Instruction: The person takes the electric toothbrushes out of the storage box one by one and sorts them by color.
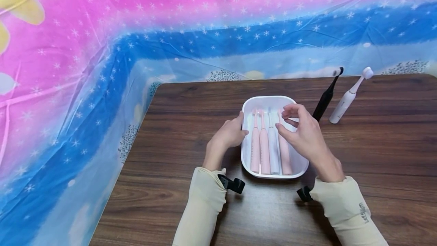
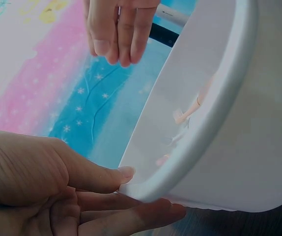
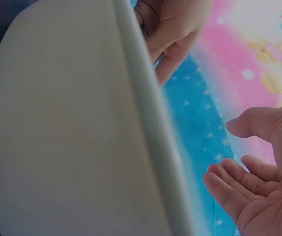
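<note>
A white oblong tray (image 1: 299, 165) holds three pink electric toothbrushes (image 1: 264, 151) and a white one (image 1: 273, 151), lying side by side with their heads toward the back. At the tray's left side my left hand (image 1: 229, 132) pinches the rim, its thumb (image 2: 104, 176) on top and its fingers below on the outer wall. My right hand (image 1: 305, 134) hovers over the tray's right side, fingers spread and loosely bent, holding nothing. It overlaps the upper part of the rightmost pink toothbrush (image 1: 285, 158).
Behind my right hand, a black electric toothbrush (image 1: 323, 104) and a white one (image 1: 343, 105) stand upright on the brown wooden table (image 1: 164, 143). A pink and blue patterned cloth (image 1: 191, 41) hangs along the table's back and left edges. Both wrists wear a black camera mount.
</note>
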`<state>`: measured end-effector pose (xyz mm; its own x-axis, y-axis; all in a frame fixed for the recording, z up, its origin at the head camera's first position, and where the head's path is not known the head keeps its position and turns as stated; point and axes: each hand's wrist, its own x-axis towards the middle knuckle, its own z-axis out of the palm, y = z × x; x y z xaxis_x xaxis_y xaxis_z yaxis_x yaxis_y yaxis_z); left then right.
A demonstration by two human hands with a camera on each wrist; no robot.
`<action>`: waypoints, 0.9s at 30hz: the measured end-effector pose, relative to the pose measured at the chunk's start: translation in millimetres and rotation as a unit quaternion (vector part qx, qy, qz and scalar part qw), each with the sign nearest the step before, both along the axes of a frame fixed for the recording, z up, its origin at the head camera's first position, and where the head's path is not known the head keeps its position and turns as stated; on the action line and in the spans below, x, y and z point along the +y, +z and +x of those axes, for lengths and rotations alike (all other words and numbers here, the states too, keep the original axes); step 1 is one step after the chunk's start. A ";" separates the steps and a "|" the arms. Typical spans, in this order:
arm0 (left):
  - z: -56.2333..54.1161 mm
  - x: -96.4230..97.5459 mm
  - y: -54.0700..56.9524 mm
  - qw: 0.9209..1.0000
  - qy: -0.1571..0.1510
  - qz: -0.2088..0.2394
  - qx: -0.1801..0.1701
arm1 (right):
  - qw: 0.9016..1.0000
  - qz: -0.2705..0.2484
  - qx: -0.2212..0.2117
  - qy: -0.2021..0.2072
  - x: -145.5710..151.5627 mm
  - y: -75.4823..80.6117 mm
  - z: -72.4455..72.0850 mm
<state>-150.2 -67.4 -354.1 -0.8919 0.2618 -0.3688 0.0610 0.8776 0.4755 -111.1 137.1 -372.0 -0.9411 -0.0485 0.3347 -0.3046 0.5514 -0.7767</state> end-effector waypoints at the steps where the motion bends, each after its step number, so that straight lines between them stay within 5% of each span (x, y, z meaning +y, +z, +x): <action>1: -0.2 0.0 -0.4 1.000 0.000 0.000 0.000 | 1.000 0.001 -0.002 0.001 -0.4 -1.0 -0.4; 27: 0.2 0.0 1.0 1.000 0.003 0.006 0.004 | 0.996 -0.025 -0.070 0.058 -24.5 -17.8 -6.3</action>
